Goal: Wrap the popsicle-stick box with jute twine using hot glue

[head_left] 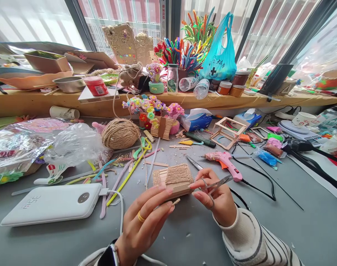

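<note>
**Both hands on a twine-wrapped wooden piece, scissors in the right**

From my remote seat I see first the left hand (146, 218), which has a gold ring and a dark watch at the wrist. Its fingers are closed around the small flat wooden piece wrapped with brown twine (176, 180), and they grip it from the left and from below. The piece is held a little above the grey table (281, 225), near the middle of the view.

The right hand (216, 201), coming out of a white sleeve with dark stripes, is closed on the small metal scissors (216, 183). A finger goes through a ring of the scissors, and the fingertips touch the right edge of the wooden piece. The blades point to the right, away from the piece. I cannot tell if the blades are open.

To the left of the hands lies a white rectangular power bank (53, 203) with a white cable. Just behind the right hand lies a pink glue gun (226, 162) with a black cord. Long coloured sticks (126, 173) are scattered between the power bank and the wooden piece.

Farther back stands a round ball of brown twine (120, 133), and beside it a small basket with pastel flowers (157, 118). To the right is a small frame of wooden sticks (227, 132). On the wooden shelf (32, 101) at the window hangs a turquoise plastic bag (220, 55)
</note>
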Demonstrator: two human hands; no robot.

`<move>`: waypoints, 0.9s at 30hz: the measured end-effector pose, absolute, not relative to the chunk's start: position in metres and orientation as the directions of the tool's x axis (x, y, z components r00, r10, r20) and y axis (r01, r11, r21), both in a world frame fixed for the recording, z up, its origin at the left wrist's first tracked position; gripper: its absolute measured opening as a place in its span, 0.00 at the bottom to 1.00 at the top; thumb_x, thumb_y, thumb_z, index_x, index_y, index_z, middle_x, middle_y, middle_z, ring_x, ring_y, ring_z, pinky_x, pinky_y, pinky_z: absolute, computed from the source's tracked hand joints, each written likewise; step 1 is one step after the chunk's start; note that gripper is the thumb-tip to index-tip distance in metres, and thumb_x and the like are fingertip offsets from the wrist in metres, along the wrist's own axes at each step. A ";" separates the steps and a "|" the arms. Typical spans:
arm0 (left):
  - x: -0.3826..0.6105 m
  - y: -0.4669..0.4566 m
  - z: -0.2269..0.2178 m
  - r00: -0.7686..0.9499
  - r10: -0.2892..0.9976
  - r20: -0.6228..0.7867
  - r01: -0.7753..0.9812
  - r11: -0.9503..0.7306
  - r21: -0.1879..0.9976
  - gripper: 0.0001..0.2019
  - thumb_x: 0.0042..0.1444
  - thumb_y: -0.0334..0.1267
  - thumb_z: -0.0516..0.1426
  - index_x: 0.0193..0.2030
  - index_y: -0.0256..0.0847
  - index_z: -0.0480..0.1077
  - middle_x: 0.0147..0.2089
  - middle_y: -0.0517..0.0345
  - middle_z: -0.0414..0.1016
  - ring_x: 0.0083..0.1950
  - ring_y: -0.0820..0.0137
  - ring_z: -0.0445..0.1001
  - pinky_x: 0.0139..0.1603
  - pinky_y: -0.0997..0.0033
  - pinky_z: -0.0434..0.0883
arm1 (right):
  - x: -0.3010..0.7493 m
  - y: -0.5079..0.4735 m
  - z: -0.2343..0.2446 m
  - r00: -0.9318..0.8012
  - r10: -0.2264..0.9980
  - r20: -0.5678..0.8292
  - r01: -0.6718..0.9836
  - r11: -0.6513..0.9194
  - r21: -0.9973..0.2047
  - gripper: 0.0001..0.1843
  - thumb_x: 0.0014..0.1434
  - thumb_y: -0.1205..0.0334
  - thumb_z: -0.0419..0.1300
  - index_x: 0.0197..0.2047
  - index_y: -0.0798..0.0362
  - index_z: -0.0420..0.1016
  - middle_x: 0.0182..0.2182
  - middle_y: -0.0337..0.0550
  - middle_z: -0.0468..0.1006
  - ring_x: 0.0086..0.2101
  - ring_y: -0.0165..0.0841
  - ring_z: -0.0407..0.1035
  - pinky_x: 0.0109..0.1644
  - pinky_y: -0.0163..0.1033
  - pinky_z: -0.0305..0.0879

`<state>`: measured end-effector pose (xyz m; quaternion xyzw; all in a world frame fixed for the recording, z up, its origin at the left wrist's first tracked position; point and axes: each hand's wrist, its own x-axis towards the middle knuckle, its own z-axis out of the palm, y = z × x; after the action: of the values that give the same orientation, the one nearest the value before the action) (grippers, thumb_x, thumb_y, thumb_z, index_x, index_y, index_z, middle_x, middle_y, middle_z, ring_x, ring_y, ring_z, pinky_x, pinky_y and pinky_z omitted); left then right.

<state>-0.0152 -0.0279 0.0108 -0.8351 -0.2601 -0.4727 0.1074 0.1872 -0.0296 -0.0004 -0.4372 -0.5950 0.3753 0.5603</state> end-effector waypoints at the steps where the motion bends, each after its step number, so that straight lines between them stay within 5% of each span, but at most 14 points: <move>1: -0.014 -0.030 0.012 0.393 0.332 0.858 0.553 -0.830 0.068 0.06 0.51 0.25 0.56 0.37 0.36 0.69 0.36 0.54 0.77 0.44 0.70 0.74 0.45 0.70 0.73 | 0.187 -0.030 0.000 -0.039 0.940 0.339 0.074 0.341 -0.937 0.12 0.47 0.52 0.64 0.32 0.51 0.79 0.33 0.44 0.66 0.27 0.27 0.59 0.24 0.33 0.57; 6: -0.008 -0.033 0.014 0.388 0.330 0.860 0.522 -0.848 0.090 0.05 0.51 0.25 0.57 0.36 0.34 0.71 0.25 0.60 0.71 0.27 0.76 0.67 0.30 0.76 0.68 | 0.179 -0.034 0.003 -0.216 0.921 0.323 -0.009 0.329 -0.944 0.13 0.45 0.52 0.66 0.33 0.49 0.79 0.34 0.44 0.68 0.26 0.26 0.60 0.21 0.31 0.56; 27: -0.008 -0.033 0.012 0.441 0.386 0.810 0.415 -0.888 0.197 0.07 0.52 0.26 0.56 0.39 0.31 0.69 0.27 0.59 0.70 0.24 0.78 0.64 0.23 0.76 0.63 | 0.173 -0.038 0.012 -0.220 0.925 0.308 0.045 0.325 -0.945 0.08 0.51 0.58 0.62 0.27 0.53 0.77 0.30 0.43 0.69 0.26 0.27 0.62 0.24 0.33 0.59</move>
<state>-0.0076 -0.0330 0.0120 -0.8488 -0.2358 -0.4730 0.0156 0.1733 -0.0381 0.0119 -0.3766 -0.6440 0.4421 0.4979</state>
